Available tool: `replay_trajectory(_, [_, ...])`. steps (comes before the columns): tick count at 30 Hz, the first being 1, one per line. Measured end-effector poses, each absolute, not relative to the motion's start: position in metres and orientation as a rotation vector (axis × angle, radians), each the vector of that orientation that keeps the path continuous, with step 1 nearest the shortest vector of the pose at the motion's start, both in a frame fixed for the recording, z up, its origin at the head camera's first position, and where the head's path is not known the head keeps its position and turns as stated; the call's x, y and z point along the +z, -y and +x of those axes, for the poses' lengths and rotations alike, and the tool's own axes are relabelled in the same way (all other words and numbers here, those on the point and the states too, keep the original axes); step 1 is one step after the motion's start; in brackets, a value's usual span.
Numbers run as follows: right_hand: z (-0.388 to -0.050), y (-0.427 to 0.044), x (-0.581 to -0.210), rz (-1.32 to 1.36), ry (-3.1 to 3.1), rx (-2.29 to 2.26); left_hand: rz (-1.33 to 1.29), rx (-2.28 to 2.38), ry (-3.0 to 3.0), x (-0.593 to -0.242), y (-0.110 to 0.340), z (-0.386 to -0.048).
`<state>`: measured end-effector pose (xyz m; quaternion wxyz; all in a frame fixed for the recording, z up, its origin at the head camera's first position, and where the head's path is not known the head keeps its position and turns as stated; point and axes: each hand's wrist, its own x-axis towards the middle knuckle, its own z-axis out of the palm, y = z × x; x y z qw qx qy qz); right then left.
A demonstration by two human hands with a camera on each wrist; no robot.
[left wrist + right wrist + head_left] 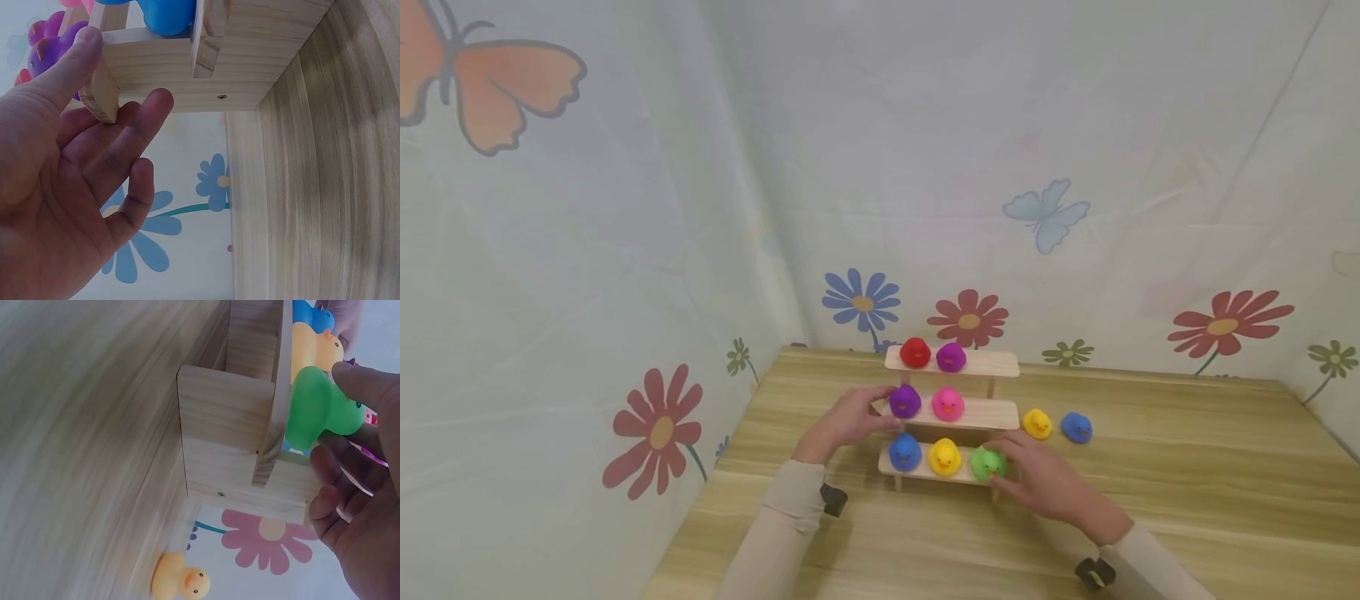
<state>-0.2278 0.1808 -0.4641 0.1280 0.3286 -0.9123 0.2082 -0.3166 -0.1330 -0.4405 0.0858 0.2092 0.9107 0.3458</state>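
Note:
A three-tier wooden shelf [991, 413] stands on the table with rubber ducks on it. My right hand [1047, 478] holds the green duck [309, 409] between thumb and fingers at the right end of the lowest board. Beside that duck sit a yellow duck [945, 457] and a blue duck [905, 452]. My left hand [81, 162] grips the left end of the middle board, thumb by the purple duck [905, 402] and fingers beyond the board. A pink duck [948, 405] is to its right. The top board carries a red duck [915, 353] and another purple duck [951, 357].
To the right of the shelf, a yellow duck [1037, 424] and a blue duck [1077, 427] sit on the wood-grain table [1210, 467]. A curtain [925, 167] printed with flowers and butterflies hangs behind the table and along its left side.

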Motion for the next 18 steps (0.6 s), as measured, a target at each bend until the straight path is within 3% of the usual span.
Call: replay_trajectory(18, [-0.222,-0.214,-0.458,0.925,2.448,0.691,0.636,1.041,-2.716,-0.441,0.133,-0.317])
